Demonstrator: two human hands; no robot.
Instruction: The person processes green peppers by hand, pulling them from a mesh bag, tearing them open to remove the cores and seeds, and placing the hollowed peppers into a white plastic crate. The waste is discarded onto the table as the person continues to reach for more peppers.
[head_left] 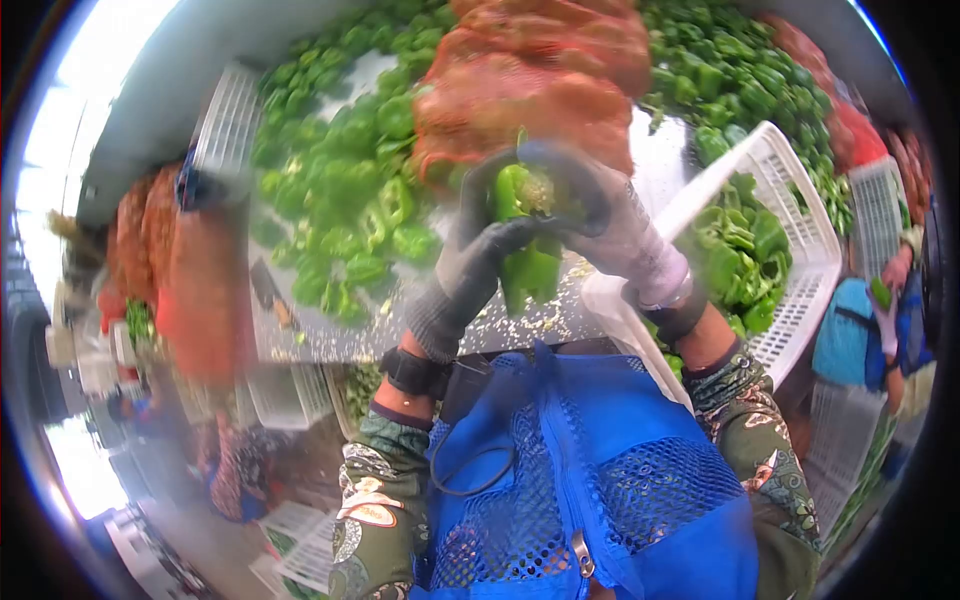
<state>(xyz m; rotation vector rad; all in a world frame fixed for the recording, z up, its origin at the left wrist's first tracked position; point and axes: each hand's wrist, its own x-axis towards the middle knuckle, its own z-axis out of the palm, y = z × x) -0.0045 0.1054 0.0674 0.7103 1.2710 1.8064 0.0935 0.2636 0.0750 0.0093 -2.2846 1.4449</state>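
Both gloved hands meet over the near part of the metal table, around a split green bell pepper (pixel 530 275). Its pale seed core (pixel 538 192) shows between the fingers. My left hand (pixel 465 255), in a grey and dark glove, grips the pepper from the left with the thumb across it. From the other side my right hand (pixel 625 225) closes on it, its fingers partly blurred. Just left of my hands lie many green peppers (pixel 340 240), some cut open. To the right, a white crate (pixel 808 290) holds opened pepper pieces (pixel 740 245).
Orange mesh sacks (pixel 530 90) stand on the table beyond my hands. More whole peppers (pixel 730 75) are heaped at the far right. Seeds litter the near table edge (pixel 400 345). What looks like a knife (pixel 268 290) lies at left. A person's gloved hand (pixel 886 325) is at far right.
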